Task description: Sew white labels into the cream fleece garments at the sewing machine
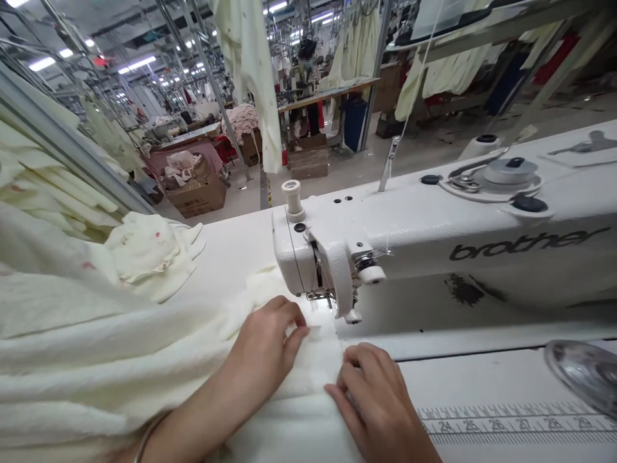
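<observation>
Beyond the bench runs a long garment workshop under strip lights, with pale hanging garments (250, 71) on rails, a cardboard box (197, 196) of scraps on the floor and more work tables further back. Up close, a white sewing machine (434, 238) lies across the white table (482, 379), its head to the left and its presser foot (332, 299) down over the edge of a cream fabric (120, 360). That fabric spreads in soft folds from the lower left corner to the needle area, where its right edge lies under both hands. The left hand (267, 350) rests on the cloth just in front of the foot, its fingers curled and pressed together, fingertips at a small white tab (314, 331) lying on the fabric. Thumb and forefinger seem to meet on that tab, though I cannot tell if they pinch it or only hold it down. A thin bracelet (144, 438) circles that wrist. The right hand (380, 405) lies flatter, a little nearer the camera and just right of the seam line, fingers close together and bent at the tips, pressing the fabric edge to the table. The two hands are near each other but not touching. A printed ruler (511, 424) runs along the table front to the right, and a shiny metal object (583, 376) sits at the right edge. A stack of cut cream pieces (144, 251) lies behind the fabric at left.
</observation>
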Demonstrator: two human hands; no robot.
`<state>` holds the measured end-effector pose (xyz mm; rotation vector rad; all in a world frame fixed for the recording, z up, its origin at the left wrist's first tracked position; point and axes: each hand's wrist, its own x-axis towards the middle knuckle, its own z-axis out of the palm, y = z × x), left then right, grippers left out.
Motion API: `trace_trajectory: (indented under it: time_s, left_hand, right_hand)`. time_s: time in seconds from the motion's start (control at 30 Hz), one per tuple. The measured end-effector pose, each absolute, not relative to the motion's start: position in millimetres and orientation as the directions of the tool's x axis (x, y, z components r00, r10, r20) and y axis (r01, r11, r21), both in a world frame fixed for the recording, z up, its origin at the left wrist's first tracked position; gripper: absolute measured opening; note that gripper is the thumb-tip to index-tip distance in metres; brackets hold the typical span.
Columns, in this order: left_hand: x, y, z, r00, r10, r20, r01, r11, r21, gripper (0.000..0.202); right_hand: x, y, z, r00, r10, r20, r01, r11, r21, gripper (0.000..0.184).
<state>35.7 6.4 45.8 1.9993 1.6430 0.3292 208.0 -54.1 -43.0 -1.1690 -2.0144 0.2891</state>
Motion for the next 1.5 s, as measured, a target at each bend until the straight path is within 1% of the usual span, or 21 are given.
trace_trajectory:
  time_s: [0.07, 0.13, 0.17, 0.2, 0.27, 0.33, 0.43, 0.6, 1.0, 1.07, 1.1, 1.17, 1.23, 1.3, 1.37, 1.43, 1.5]
  left_hand:
    - [45, 7, 44, 0.177, 0.934, -0.311, 0.741, 0.082, 0.667, 0.012]
    - [51, 11, 35, 0.144, 0.874, -0.464, 0.656, 0.266, 0.706, 0.013]
    - [53, 14, 30, 0.137, 0.857, -0.497, 0.631, 0.312, 0.711, 0.012]
    - [53, 16, 25, 0.132, 0.852, -0.507, 0.618, 0.329, 0.714, 0.012]
    - [53, 20, 16, 0.132, 0.856, -0.501, 0.612, 0.327, 0.72, 0.011]
    - [53, 23, 13, 0.124, 0.862, -0.492, 0.619, 0.32, 0.717, 0.01]
    - [53, 24, 14, 0.129, 0.86, -0.494, 0.628, 0.315, 0.712, 0.01]
    - [53, 27, 15, 0.138, 0.838, -0.527, 0.613, 0.346, 0.71, 0.01]
    - [55, 29, 13, 0.141, 0.832, -0.537, 0.623, 0.347, 0.701, 0.01]
    - [54, 25, 16, 0.123, 0.86, -0.495, 0.663, 0.299, 0.686, 0.007]
    - [53, 22, 17, 0.108, 0.89, -0.443, 0.707, 0.245, 0.664, 0.006]
    - [47, 12, 22, 0.145, 0.948, -0.284, 0.805, 0.054, 0.591, 0.011]
    - [39, 0, 25, 0.304, 0.944, -0.125, 0.839, -0.204, 0.504, 0.019]
    - [30, -13, 25, 0.517, 0.855, -0.038, 0.786, -0.456, 0.417, 0.028]
    - [24, -22, 21, 0.678, 0.735, -0.008, 0.702, -0.643, 0.307, 0.037]
    - [20, -27, 14, 0.76, 0.649, -0.028, 0.64, -0.74, 0.208, 0.046]
    - [18, -27, 8, 0.788, 0.613, -0.059, 0.614, -0.776, 0.145, 0.05]
  right_hand:
    - [211, -56, -49, -0.264, 0.831, 0.489, 0.682, 0.52, -0.515, 0.014]
    - [215, -59, -54, -0.268, 0.834, 0.481, 0.72, 0.506, -0.476, 0.011]
    - [217, -60, -55, -0.277, 0.833, 0.479, 0.738, 0.504, -0.448, 0.015]
    - [218, -60, -55, -0.294, 0.828, 0.477, 0.754, 0.508, -0.418, 0.024]
    - [220, -60, -55, -0.334, 0.82, 0.465, 0.774, 0.52, -0.36, 0.041]
    - [220, -59, -53, -0.367, 0.816, 0.447, 0.783, 0.53, -0.325, 0.046]
    - [218, -58, -52, -0.376, 0.816, 0.438, 0.79, 0.529, -0.308, 0.044]
    - [218, -59, -53, -0.378, 0.818, 0.434, 0.785, 0.532, -0.317, 0.045]
    - [218, -60, -53, -0.377, 0.821, 0.428, 0.8, 0.522, -0.297, 0.046]
    - [217, -60, -52, -0.378, 0.826, 0.418, 0.803, 0.517, -0.296, 0.046]
    - [217, -60, -52, -0.378, 0.83, 0.41, 0.806, 0.513, -0.296, 0.046]
    - [217, -60, -52, -0.379, 0.832, 0.405, 0.808, 0.511, -0.293, 0.046]
    - [217, -61, -52, -0.375, 0.831, 0.411, 0.811, 0.509, -0.29, 0.046]
    - [217, -61, -52, -0.373, 0.827, 0.422, 0.81, 0.512, -0.288, 0.046]
    - [216, -61, -52, -0.364, 0.831, 0.422, 0.811, 0.505, -0.295, 0.046]
    - [215, -62, -52, -0.346, 0.843, 0.412, 0.816, 0.487, -0.31, 0.045]
    - [214, -62, -52, -0.334, 0.851, 0.407, 0.822, 0.474, -0.317, 0.045]
